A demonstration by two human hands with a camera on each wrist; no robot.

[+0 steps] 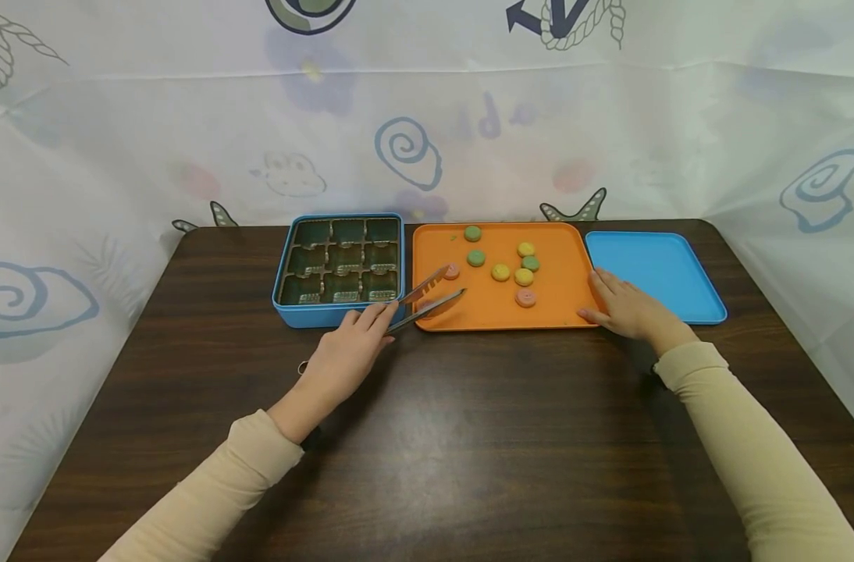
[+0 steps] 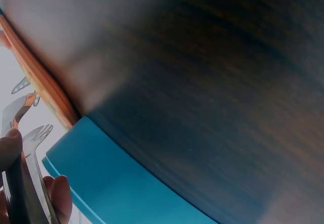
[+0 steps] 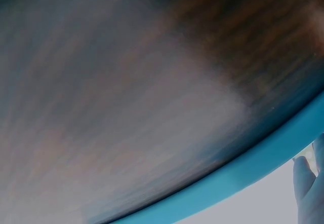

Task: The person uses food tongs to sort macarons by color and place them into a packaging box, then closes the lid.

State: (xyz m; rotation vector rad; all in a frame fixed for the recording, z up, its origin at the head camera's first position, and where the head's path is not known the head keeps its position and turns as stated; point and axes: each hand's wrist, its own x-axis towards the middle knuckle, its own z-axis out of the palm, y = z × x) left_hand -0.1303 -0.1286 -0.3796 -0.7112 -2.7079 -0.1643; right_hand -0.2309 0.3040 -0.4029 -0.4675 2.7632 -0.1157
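Note:
My left hand [image 1: 346,351] grips metal tongs [image 1: 427,311] near the front right corner of a blue box [image 1: 307,316]. The tongs' two arms stand apart over the left part of an orange tray [image 1: 567,300], their tips close to a pink round piece [image 1: 451,272]. In the left wrist view, thumb and fingers hold the tongs [image 2: 38,181] at the lower left. My right hand [image 1: 634,308] has its fingers spread at the orange tray's right edge, holding nothing. Green pieces [image 1: 476,258], yellow pieces [image 1: 500,272] and another pink piece [image 1: 525,298] lie scattered on the orange tray.
The blue box holds a dark divided insert [image 1: 343,257] with several compartments. A flat blue tray [image 1: 662,273] lies to the right, partly behind my right hand. All stand along the far edge of a dark wooden table [image 1: 469,437], before a patterned white cloth [image 1: 469,117].

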